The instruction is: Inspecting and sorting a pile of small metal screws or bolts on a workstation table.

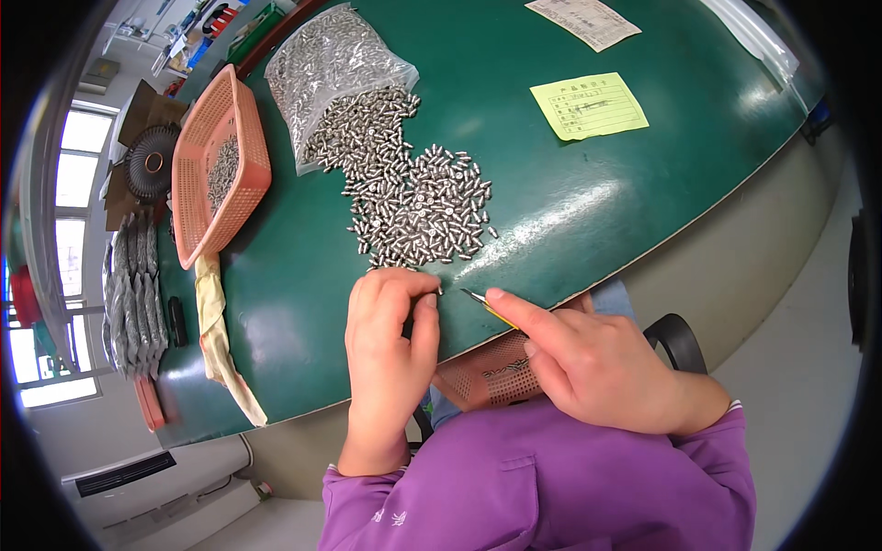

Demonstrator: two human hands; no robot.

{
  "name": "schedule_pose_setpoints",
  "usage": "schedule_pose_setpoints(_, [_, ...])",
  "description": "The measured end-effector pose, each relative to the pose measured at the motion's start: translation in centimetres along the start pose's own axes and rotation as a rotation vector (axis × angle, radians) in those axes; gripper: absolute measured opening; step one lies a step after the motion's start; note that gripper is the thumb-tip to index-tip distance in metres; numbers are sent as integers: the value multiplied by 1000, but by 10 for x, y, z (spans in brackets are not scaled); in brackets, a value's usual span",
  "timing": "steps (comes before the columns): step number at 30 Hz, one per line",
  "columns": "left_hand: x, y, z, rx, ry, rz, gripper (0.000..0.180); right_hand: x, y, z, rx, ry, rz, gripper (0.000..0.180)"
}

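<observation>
My left hand point(390, 317) is closed, pinching one small silvery metal part point(440, 290) between thumb and forefinger just above the green tabletop. To its right, my right hand point(597, 363) grips a thin tool with a yellow handle point(502, 316) and a narrow dark tip, possibly a small knife. The index finger lies along that tool, whose tip points at the pinched part without touching it. Just beyond the left hand spreads a heap of small bullet-shaped metal parts point(423, 207). It runs back to the mouth of a transparent plastic bag point(335, 60) full of more of them.
On the left of the green table point(294, 340) stand a pink plastic basket point(253, 170) with metal parts and a pale cloth strip point(211, 321). A yellow paper card point(588, 107) and a white slip point(588, 20) lie far right. Another pink basket point(469, 381) sits below the near edge.
</observation>
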State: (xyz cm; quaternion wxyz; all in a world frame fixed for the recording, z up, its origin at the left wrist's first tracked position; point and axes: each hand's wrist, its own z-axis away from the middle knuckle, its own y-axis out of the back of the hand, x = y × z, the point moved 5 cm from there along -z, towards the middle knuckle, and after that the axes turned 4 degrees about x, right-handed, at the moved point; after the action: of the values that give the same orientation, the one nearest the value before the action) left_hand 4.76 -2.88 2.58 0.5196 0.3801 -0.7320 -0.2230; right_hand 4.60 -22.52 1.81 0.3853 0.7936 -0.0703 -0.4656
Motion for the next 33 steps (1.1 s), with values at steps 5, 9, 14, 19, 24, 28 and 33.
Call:
schedule_pose_setpoints(5, [-3,0,3,18,68,-19,15,0,1,-1,-34,-40,-19,60])
schedule_pose_setpoints(9, [-3,-2,3,6,30,-26,16,-2,1,-2,-35,-39,-25,59])
schedule_pose_setpoints(14, [-2,-2,8,-11,-24,-13,16,-4,-3,0,-35,-36,8,59])
schedule_pose_setpoints(19, [-1,-3,8,-14,-25,-10,17,-6,-6,0,-42,-39,50,59])
schedule_pose_setpoints(24, [-2,-3,8,1,42,21,19,-5,-12,2,2,19,16,58])
schedule_pose_setpoints(28, [-3,-3,7,-2,48,47,19,-4,-12,1,-23,-34,-49,58])
schedule_pose_setpoints(33, [-3,-2,5,-10,32,71,18,-7,-5,-6,-120,-9,40,64])
